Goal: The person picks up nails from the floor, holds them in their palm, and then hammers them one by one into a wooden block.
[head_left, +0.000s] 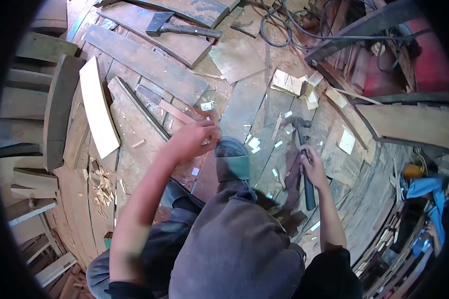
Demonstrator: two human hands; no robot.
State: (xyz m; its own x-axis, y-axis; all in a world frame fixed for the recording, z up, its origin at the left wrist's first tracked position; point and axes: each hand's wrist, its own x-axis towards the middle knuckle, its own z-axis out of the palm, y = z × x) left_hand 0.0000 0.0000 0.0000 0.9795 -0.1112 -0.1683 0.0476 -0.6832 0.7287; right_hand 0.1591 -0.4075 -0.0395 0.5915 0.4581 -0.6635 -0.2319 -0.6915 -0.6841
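Black-handled hammer (310,194) sits in the curled right hand (312,166), the left hand (197,140) loosely bent, contents unclear

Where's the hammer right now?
In the head view, the hammer is right of centre, held in the right hand, to the right of the shoe.

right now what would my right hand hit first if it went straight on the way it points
Beyond the hammer your right hand holds, probably the pale wood block, though depth is unclear.
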